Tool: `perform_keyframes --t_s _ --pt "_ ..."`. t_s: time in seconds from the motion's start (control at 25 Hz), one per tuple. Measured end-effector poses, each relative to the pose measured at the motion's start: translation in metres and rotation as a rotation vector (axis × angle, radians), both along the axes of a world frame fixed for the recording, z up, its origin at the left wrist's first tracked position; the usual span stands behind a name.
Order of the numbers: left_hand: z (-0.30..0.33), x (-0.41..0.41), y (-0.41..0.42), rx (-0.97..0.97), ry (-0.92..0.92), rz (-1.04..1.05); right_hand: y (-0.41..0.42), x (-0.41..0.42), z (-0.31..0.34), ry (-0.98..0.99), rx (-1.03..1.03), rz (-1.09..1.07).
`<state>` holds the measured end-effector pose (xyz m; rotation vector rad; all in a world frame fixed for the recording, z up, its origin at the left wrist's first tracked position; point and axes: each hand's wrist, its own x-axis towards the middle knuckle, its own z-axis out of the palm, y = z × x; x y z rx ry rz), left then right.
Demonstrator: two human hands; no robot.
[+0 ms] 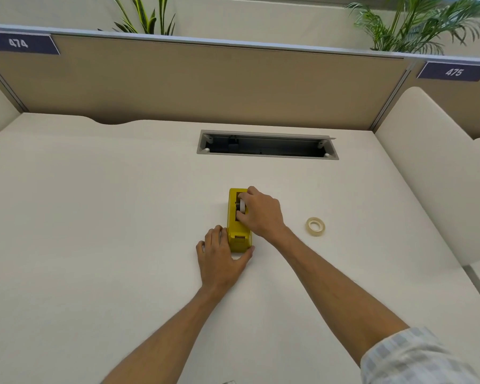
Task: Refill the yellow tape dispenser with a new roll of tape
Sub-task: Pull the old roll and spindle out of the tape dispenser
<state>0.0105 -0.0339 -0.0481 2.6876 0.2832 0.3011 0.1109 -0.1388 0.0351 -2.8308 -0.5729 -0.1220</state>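
- Your left hand (221, 259) rests on the plain cream desk (94, 217), fingers and thumb curled round the near end of the boxy yellow plastic tape dispenser (237, 231), bracing it in place.
- The dispenser lies near the middle of the desk, its long side running away from you, with a dark open well in its top.
- Your right hand (261, 212) reaches over that well, fingertips pinched on a small white spool (242, 205) that sits in the opening; only a sliver of it shows, so whether it is an empty core or carries tape cannot be told.
- A fresh roll of pale, translucent tape (315, 226) lies flat on the desk to the right of the dispenser, well apart from both hands and untouched.
- Judging from this, the task is at an early stage: the spool in the well appears to be the one you are lifting out.
- Left to do: clear the well, pick up the new roll, seat it in the dispenser, and draw the tape end to the cutter at the near end.
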Motion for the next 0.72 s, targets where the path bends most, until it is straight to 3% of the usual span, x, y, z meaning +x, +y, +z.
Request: perform_keyframes --t_s 0.72 --pt "0.0004 0.0000 0.0001 0.009 0.018 -0.001 0.0016 0.0030 -0.0014 -0.033 0.031 -0.006"
